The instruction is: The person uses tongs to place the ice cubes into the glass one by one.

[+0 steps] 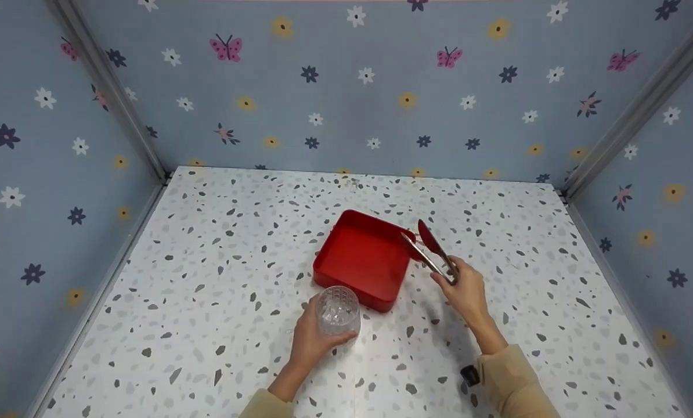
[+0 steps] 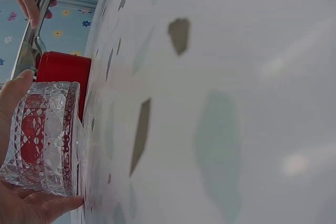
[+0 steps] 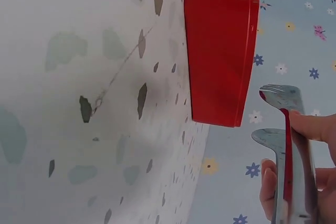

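My left hand point(image 1: 310, 335) grips a clear, cut-pattern drinking glass point(image 1: 339, 316), which stands upright on the speckled table beside the near edge of a square red tray point(image 1: 358, 258). In the left wrist view the thumb and fingers wrap round the glass point(image 2: 47, 135). I cannot tell whether anything lies inside it. My right hand point(image 1: 468, 290) holds metal serving tongs point(image 1: 441, 252) in the air by the tray's right side. The right wrist view shows the tongs point(image 3: 302, 177) with their ends apart, one of them fork-like, and nothing between them. No object shows inside the tray.
The white speckled table point(image 1: 224, 249) reaches back to a blue flowered wall point(image 1: 346, 87). Similar panels point(image 1: 33, 191) stand at left and right, with grey metal posts in the corners. A small black object point(image 1: 470, 375) is by the right sleeve.
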Motion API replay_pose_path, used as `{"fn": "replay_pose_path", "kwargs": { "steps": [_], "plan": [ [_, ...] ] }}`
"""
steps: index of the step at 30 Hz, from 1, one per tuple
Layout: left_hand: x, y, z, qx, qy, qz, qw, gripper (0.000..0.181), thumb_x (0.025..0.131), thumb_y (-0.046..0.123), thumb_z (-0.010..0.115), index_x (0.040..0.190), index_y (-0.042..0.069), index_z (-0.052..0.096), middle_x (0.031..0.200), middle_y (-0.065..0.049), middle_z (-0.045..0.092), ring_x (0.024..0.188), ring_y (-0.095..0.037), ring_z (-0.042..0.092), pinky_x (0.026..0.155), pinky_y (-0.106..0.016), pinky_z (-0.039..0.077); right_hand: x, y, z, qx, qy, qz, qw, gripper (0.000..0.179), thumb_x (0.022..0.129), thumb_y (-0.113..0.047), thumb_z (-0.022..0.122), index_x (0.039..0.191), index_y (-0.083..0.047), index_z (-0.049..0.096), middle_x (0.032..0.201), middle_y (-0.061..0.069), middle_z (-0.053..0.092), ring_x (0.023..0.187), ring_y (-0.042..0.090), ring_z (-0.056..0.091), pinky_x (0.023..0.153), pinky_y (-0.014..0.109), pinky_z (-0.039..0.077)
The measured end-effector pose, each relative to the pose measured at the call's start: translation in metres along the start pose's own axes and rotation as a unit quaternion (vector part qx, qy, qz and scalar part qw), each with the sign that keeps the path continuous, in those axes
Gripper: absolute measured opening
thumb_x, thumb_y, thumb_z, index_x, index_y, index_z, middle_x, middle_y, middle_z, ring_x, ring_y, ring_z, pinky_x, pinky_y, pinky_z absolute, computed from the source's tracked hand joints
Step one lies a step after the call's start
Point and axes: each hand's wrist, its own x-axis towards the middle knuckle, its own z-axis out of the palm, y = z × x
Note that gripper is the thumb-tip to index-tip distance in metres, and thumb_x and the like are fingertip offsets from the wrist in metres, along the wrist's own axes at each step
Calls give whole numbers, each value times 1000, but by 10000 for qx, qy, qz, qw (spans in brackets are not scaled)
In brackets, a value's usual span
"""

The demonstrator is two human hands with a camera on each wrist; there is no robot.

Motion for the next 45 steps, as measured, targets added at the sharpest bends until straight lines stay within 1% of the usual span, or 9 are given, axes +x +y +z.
{"fn": "replay_pose_path", "kwargs": {
  "steps": [4,10,19,23,27,31,36,41,45],
  "plan": [
    [0,0,0,38,-6,0,10000,98,51,44,82,128,6,36,117,-16,51,107,-32,48,87,-45,41,4,9,3,-82,141,161,9997,45,72,-18,74,105,6,58,71,15,58,53,19,47,49,33,38],
    [0,0,0,51,-7,-24,10000,98,51,44,82,128,6,36,117,-16,51,107,-32,48,88,-44,41,9,20,7,-152,277,474,9984,44,73,-18,73,105,9,56,73,18,59,58,25,50,53,39,40],
    [0,2,-1,63,-68,-114,9999,100,50,47,81,129,6,35,119,-16,50,109,-32,47,89,-44,40,14,31,13,-214,245,996,9945,46,75,-19,70,107,9,52,86,25,59,75,35,57,66,46,44],
    [0,2,0,24,-62,-81,9999,99,50,46,82,129,6,35,119,-15,51,109,-31,47,89,-44,40,15,36,18,-247,312,1152,9926,46,75,-18,70,107,10,52,90,28,59,78,36,58,68,46,45],
    [0,0,0,0,-21,31,10000,98,51,46,82,128,6,36,117,-15,51,107,-31,49,87,-44,41,15,40,23,-362,418,1282,9902,45,74,-18,71,105,10,52,86,27,59,76,37,58,68,47,45],
    [0,0,1,-1,18,79,10000,98,51,46,81,128,6,36,117,-14,52,106,-30,49,86,-43,41,14,41,26,-428,330,1503,9872,44,76,-18,70,104,10,51,84,27,58,78,39,56,69,48,42],
    [0,-1,1,52,0,41,10000,99,51,46,81,128,5,36,117,-15,51,106,-31,49,86,-44,42,14,41,31,-449,95,1939,9799,44,79,-20,66,107,10,49,92,27,56,86,40,54,73,49,41],
    [0,0,0,51,-30,-16,10000,99,51,47,81,129,5,35,118,-15,51,107,-31,49,87,-44,41,13,41,35,-420,-65,2287,9726,45,81,-21,63,109,9,46,92,25,54,84,36,54,73,46,42],
    [0,1,0,67,-27,-28,10000,99,51,48,81,128,6,35,117,-15,51,107,-31,49,87,-44,41,12,40,38,-427,-98,2379,9703,45,82,-21,62,110,9,43,92,24,53,83,36,53,72,46,42]
  ]
}}
